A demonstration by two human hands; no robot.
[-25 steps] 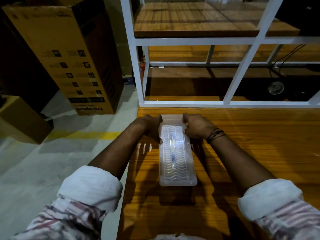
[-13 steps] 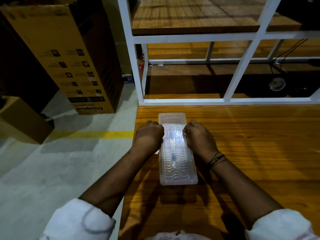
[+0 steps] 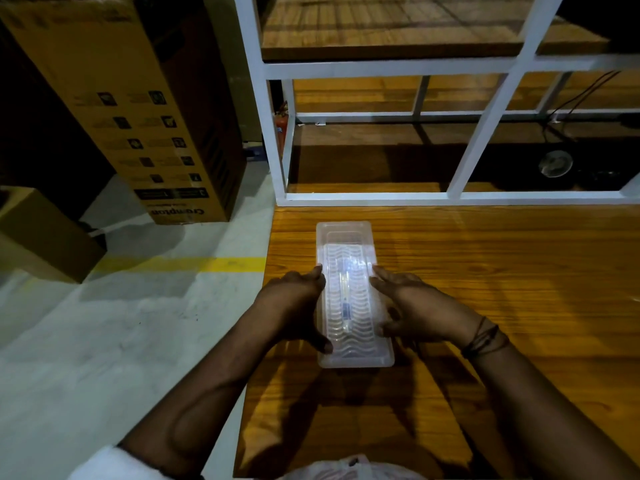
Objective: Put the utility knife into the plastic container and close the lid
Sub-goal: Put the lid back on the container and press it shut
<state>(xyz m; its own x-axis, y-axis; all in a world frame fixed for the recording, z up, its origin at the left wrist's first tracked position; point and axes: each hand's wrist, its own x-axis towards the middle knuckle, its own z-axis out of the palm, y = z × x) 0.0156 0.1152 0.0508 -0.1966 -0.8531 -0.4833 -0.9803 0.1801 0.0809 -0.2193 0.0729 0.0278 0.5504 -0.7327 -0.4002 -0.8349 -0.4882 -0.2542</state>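
A long clear plastic container (image 3: pixel 349 247) lies on the wooden table (image 3: pixel 485 271), its wavy-ribbed lid down over it. Through the lid the utility knife (image 3: pixel 344 303) shows as a thin pale bar with a dark spot. My left hand (image 3: pixel 294 306) rests against the container's left side, thumb at the near-left corner. My right hand (image 3: pixel 415 310) presses the right side, fingers spread along the edge. Both hands touch the container's near half.
A white metal shelf frame (image 3: pixel 450 197) stands at the table's far edge with wooden boards behind. A tall cardboard box (image 3: pixel 131 109) and a smaller box (image 3: pixel 41 233) stand on the grey floor left. The table's left edge is close to my left hand.
Both hands have slid from the container's far end toward me along its sides, now at the near half. The container has stayed in place.
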